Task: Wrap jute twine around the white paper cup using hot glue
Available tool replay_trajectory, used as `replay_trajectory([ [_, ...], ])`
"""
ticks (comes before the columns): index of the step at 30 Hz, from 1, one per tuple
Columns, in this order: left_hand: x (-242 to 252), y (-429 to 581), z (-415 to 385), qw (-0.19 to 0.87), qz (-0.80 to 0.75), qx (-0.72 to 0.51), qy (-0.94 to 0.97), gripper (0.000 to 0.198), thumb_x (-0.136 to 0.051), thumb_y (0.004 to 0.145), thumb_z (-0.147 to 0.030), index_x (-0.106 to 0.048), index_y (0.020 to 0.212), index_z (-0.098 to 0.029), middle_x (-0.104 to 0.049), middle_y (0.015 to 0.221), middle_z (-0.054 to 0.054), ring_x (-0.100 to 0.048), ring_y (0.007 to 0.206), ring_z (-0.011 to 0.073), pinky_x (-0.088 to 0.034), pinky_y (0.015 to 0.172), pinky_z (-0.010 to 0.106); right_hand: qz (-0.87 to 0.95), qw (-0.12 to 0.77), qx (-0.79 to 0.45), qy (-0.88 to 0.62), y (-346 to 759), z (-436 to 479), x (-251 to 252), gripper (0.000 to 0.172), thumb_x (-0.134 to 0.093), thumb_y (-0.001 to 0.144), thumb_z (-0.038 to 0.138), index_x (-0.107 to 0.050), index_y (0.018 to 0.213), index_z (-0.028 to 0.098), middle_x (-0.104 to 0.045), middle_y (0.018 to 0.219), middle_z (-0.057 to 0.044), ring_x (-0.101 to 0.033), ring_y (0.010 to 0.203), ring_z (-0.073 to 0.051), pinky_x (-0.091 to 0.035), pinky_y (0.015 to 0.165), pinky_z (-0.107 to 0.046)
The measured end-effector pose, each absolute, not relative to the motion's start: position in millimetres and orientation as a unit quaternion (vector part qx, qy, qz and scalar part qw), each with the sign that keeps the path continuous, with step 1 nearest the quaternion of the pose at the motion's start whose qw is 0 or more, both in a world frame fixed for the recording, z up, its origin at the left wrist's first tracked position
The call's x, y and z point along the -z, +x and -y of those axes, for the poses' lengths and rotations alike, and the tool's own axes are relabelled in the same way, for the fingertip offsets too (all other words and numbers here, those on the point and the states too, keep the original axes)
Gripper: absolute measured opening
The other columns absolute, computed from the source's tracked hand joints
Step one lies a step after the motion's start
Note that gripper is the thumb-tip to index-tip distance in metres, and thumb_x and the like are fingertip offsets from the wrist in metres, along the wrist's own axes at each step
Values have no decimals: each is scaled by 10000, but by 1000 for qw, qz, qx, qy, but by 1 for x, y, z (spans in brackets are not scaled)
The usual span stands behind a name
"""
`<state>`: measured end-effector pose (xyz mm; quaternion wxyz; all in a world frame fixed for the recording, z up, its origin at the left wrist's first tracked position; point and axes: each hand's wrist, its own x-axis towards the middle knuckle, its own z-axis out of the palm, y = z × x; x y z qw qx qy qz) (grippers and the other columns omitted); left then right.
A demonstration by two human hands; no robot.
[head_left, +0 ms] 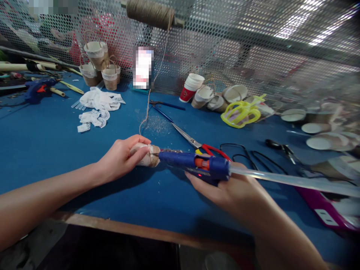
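My left hand [123, 155] wraps round a small paper cup [146, 159] that lies on its side and is partly wound with twine. In my right hand [225, 187] is a blue hot glue gun [194, 163] with a long clear glue stick in its back. The nozzle tip is at the cup's twine-wrapped side; whether it touches cannot be made out. A strand of twine [148, 107] runs down from the spool [150, 13] to the cup in my left hand. Red-handled scissors [191, 140] lie just beyond the glue gun.
Finished twine-wrapped cups [97, 54] stand stacked at the back left beside white lace trim [98, 98]. Blue pliers [168, 106], paper cups [191, 88], a yellow plastic frame [239, 114] and a phone [143, 69] sit further back. Another glue gun [39, 90] lies left; a purple power strip [323, 208] lies right.
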<state>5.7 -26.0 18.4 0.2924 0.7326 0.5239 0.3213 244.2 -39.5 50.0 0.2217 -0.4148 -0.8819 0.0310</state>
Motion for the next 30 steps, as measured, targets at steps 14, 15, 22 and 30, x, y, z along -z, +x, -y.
replay_trajectory([
  [14,-15,6,29,253,-505,-328,757,269,-429,870,-319,-588,1012,-154,-685,789,30,-602,632,133,-423,560,212,909,154,119,-369,261,35,-46,330,-397,798,160,-697,813,296,-611,564,-23,-543,554,-182,-405,573,-330],
  [15,-15,6,29,253,-506,-327,757,267,-428,871,-318,-590,1006,-154,-684,789,31,-600,630,134,-421,559,214,909,157,129,-363,262,35,-45,345,-387,803,146,-697,820,295,-609,564,-25,-540,551,-182,-399,577,-333],
  [22,-14,5,29,258,-503,-323,759,279,-431,876,-325,-570,1052,-159,-683,769,22,-597,613,130,-413,554,209,904,158,60,-393,246,34,-51,276,-395,838,245,-659,760,230,-568,544,-8,-517,527,-158,-408,516,-283],
  [30,-17,6,26,279,-518,-326,740,305,-415,867,-355,-593,995,-143,-671,744,25,-569,592,129,-406,545,216,912,151,280,-257,252,38,-48,395,-344,834,79,-685,765,266,-600,575,-25,-527,561,-172,-393,560,-306],
])
